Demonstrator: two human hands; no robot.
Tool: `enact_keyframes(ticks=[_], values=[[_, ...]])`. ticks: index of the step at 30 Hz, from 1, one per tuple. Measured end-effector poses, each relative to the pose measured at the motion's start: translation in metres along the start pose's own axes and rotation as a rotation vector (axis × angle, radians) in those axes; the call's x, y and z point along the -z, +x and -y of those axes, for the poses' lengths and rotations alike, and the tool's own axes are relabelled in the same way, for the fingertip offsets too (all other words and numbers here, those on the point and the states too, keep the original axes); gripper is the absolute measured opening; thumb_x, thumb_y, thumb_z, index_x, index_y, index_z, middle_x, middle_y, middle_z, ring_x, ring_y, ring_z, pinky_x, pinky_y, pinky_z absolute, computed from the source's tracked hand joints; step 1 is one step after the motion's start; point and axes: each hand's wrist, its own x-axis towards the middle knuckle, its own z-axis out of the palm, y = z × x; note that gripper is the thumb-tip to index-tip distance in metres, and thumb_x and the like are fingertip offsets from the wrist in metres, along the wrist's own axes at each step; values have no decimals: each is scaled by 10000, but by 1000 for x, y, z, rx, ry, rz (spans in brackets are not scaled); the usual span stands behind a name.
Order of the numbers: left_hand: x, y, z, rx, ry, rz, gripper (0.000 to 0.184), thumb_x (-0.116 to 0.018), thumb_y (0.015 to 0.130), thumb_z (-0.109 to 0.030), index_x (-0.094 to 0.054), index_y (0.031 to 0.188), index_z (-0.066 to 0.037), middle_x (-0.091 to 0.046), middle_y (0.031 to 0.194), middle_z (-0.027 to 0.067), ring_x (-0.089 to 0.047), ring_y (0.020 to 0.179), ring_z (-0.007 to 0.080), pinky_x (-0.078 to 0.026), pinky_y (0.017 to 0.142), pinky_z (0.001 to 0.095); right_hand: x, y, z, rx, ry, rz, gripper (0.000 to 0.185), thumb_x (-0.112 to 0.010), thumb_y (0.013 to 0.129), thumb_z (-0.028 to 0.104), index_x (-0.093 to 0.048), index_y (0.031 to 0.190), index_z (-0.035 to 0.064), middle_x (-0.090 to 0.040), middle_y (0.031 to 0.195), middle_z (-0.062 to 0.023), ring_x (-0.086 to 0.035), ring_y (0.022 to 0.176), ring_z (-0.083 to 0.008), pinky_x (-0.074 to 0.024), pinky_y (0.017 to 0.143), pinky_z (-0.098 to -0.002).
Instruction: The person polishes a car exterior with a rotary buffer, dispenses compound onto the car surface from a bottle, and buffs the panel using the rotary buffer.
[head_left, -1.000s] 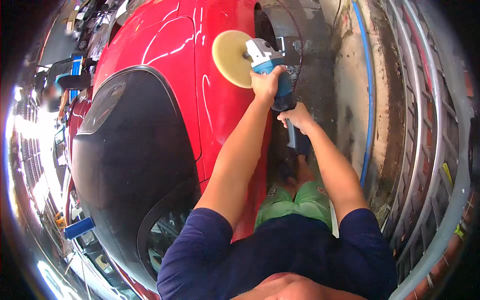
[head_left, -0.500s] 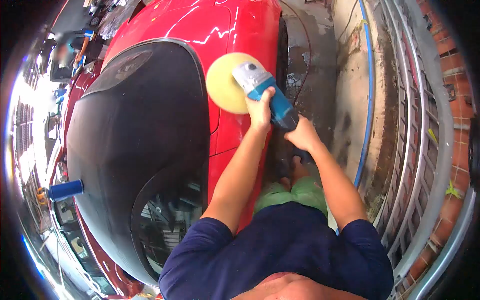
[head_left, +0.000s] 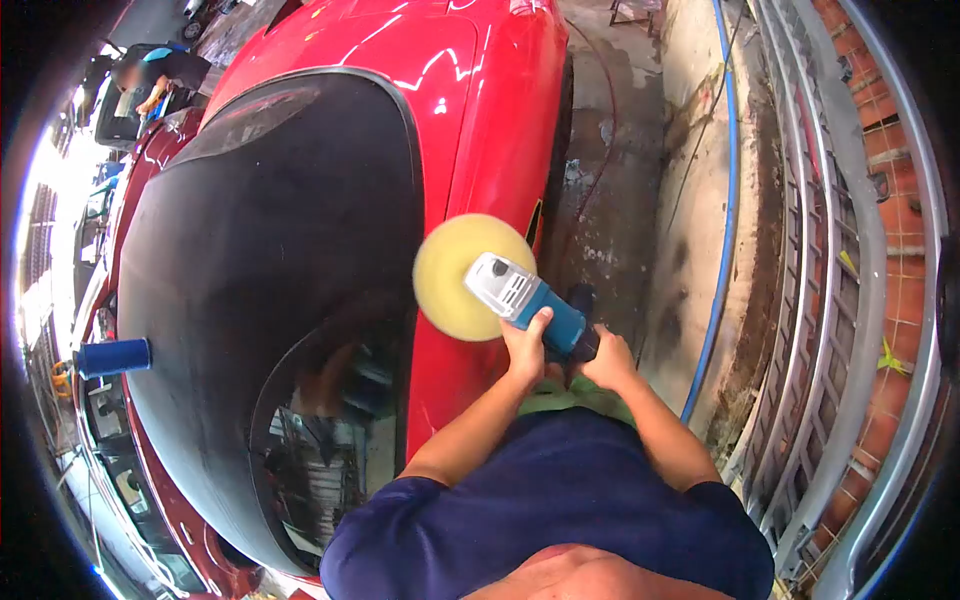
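Observation:
A blue and silver polisher (head_left: 548, 312) lies across the red car's side, its round yellow pad (head_left: 465, 275) over the painted panel beside the black soft roof (head_left: 270, 210). My left hand (head_left: 526, 345) is wrapped round the tool's body just behind the silver head, thumb on top. Around the dark rear end of the polisher, my right hand (head_left: 610, 360) is closed. Whether the pad's underside touches the red paint (head_left: 505, 140) cannot be made out from above.
Right of the car run a wet floor strip (head_left: 625, 150), a low wall with a blue hose (head_left: 728, 200) and metal gates (head_left: 800, 250). A blue cylinder (head_left: 115, 357) stands left of the roof. Another person (head_left: 175, 70) is at the upper left beside a dark red car (head_left: 160, 150).
Both hands and the polisher have moved down the image, toward my body. The view has shifted along the car, with the pad now nearer the side window.

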Motion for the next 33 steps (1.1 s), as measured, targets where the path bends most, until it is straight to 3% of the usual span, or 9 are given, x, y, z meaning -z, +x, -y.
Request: enact_keyframes(ticks=[2, 8, 9, 11, 13, 16, 22, 25, 33], values=[[-22, 28, -9, 0, -12, 34, 591, -788, 864, -171, -526, 1375, -29, -634, 1228, 105, -631, 1110, 245, -512, 1026, 421, 19, 17, 3, 19, -31, -27, 734, -855, 702, 268, -598, 1347, 29, -748, 1038, -298, -712, 1046, -498, -575, 926, -544], [-109, 143, -60, 102, -51, 277, 682, -818, 877, -344, -539, 1412, -27, -654, 1214, 120, -660, 1090, 265, -558, 976, 447, 113, 80, 54, 173, 110, -193, 953, -907, 750, 381, -441, 1507, 40, -720, 1230, -294, -698, 1152, -477, -555, 997, -521], [-127, 158, -76, 123, -120, 312, 628, -832, 877, -275, -557, 1376, -12, -646, 1211, 100, -645, 1081, 244, -547, 970, 417, 130, 91, 65, 216, 138, -197, 1007, -927, 748, 402, -413, 1530, 31, -715, 1271, -279, -694, 1186, -462, -553, 1015, -506], [-157, 197, -90, 129, -99, 249, 638, -831, 861, -299, -572, 1358, 7, -660, 1181, 123, -665, 1059, 259, -572, 931, 443, 152, 116, 83, 268, 195, -221, 982, -870, 819, 532, -425, 1526, 16, -710, 1255, -300, -697, 1183, -462, -545, 1017, -507], [-176, 231, -102, 114, -43, 342, 736, -789, 873, -422, -525, 1415, 0, -660, 1196, 171, -679, 1076, 318, -563, 982, 476, 168, 141, 100, 279, 216, -261, 948, -815, 872, 569, -426, 1515, -10, -711, 1227, -320, -698, 1168, -475, -546, 1005, -515], [-191, 267, -119, 142, -8, 357, 748, -759, 887, -471, -517, 1418, -3, -664, 1187, 181, -686, 1073, 329, -556, 996, 478, 197, 160, 130, 228, 157, -211, 954, -766, 897, 622, -440, 1491, -51, -717, 1176, -339, -702, 1138, -493, -552, 987, -511], [-168, 229, -119, 130, -107, 293, 752, -749, 896, -486, -508, 1418, -3, -659, 1199, 188, -678, 1080, 336, -552, 991, 481, 201, 126, 141, 215, 65, -144, 981, -789, 882, 602, -417, 1529, -34, -729, 1144, -335, -714, 1119, -482, -557, 971, -512], [-137, 199, -104, 134, -229, 256, 734, -803, 868, -427, -547, 1403, 6, -660, 1194, 142, -679, 1062, 278, -569, 961, 448, 189, 95, 137, 202, 23, -96, 984, -807, 871, 584, -398, 1556, 9, -728, 1143, -335, -711, 1116, -490, -553, 955, -529], [-45, 57, -73, 279, -244, 192, 642, -801, 901, -332, -551, 1402, -17, -624, 1289, 129, -610, 1192, 272, -499, 1075, 464, 130, 2, 82, 241, -2, 28, 1016, -867, 791, 600, -409, 1560, 120, -728, 1169, -305, -698, 1109, -515, -555, 937, -551]])
